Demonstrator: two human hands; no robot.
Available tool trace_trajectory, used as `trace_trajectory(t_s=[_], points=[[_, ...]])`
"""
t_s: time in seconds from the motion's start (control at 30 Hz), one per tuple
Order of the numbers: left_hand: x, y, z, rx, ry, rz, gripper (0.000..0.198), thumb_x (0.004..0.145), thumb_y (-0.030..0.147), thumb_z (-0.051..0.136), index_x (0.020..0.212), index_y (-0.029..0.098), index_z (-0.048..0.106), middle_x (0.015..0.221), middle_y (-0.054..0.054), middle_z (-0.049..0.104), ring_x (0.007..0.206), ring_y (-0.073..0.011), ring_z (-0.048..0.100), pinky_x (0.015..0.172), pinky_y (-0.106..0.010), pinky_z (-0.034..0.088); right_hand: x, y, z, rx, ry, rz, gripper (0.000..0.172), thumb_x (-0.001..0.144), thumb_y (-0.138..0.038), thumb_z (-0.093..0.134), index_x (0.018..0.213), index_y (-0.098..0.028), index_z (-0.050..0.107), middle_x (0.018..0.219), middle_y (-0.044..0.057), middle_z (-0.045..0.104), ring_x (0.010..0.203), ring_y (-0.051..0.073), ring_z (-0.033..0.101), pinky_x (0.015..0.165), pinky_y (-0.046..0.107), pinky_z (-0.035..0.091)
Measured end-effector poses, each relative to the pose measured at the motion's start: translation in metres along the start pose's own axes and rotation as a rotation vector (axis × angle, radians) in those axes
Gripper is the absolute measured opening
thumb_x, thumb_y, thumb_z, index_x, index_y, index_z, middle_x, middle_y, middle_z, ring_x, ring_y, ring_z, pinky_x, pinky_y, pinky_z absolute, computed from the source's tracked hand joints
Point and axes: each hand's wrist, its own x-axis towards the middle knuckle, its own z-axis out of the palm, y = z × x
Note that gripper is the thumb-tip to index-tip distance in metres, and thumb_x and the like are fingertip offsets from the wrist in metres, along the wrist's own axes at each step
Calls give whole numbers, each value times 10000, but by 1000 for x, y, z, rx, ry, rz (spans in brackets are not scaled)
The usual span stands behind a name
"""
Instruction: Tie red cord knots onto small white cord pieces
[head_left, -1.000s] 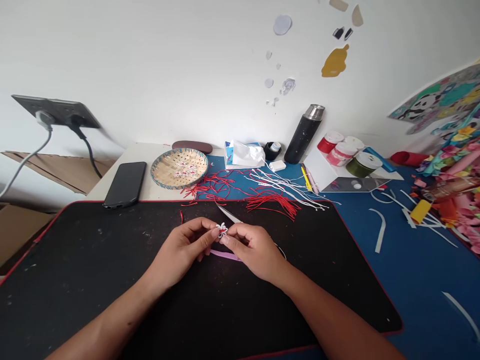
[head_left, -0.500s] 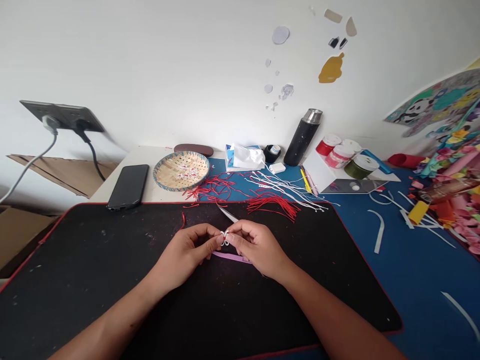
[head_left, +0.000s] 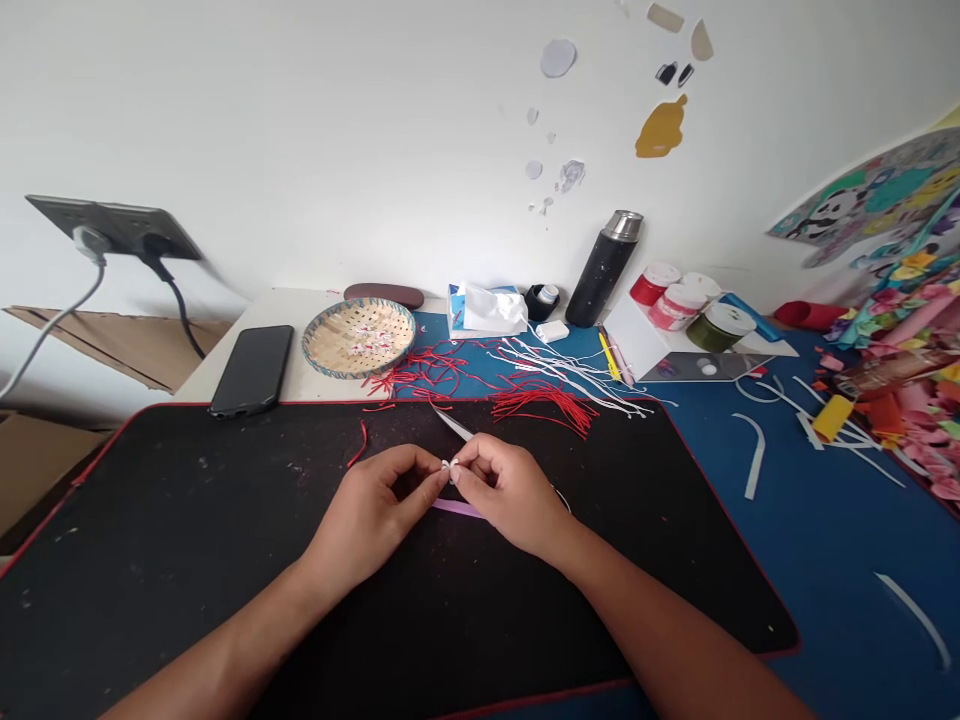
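Observation:
Over the middle of the black mat (head_left: 210,540), my left hand (head_left: 386,495) and my right hand (head_left: 510,490) meet fingertip to fingertip. Between them they pinch a small white knotted cord piece (head_left: 451,471), mostly covered by the fingers. Both hands are closed on it, thumb against index finger. Below the fingers lies a purple strip (head_left: 457,508), its right end hidden by my right hand. A pointed metal blade (head_left: 450,424) sticks out from behind my right hand; the rest of that tool is covered. A short red cord (head_left: 359,443) rests on the mat to the left.
Behind the mat are a woven basket (head_left: 322,345) with small red-and-white pieces, red cords (head_left: 544,408), white cords (head_left: 577,372) and a tissue box (head_left: 487,312). A phone (head_left: 253,370) lies left; a black flask (head_left: 606,270) and cord spools (head_left: 720,328) stand right.
The fingers have closed further over the cord piece, and its red centre no longer shows. A white cord loop now shows beside my right wrist. The whole view has shifted slightly.

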Motion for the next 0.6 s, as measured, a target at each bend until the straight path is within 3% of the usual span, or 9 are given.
trace_trajectory(t_s=[0.27,0.47,0.6], points=[[2,2,1,-162,-11,-73,266,891,492,717,902,225,724,851,-17,735,807,-216,648,732,-299,494,0,1,0,130,-17,58,133,953,-327,624,925,-197,632,621,-59,525,492,90,447,484,218,340],[6,3,2,-348,-29,-187,363,827,532,773,926,196,681,768,-7,697,639,-157,552,584,-264,425,0,5,3,205,-40,35,192,974,-375,628,1001,-187,654,816,6,676,495,73,467,462,214,351],[9,5,-1,-407,-98,-224,427,785,573,803,893,186,659,753,-19,720,601,-141,520,575,-259,409,2,4,1,253,-26,32,244,969,-411,642,1050,-183,676,686,-37,600,456,74,451,452,215,352]])
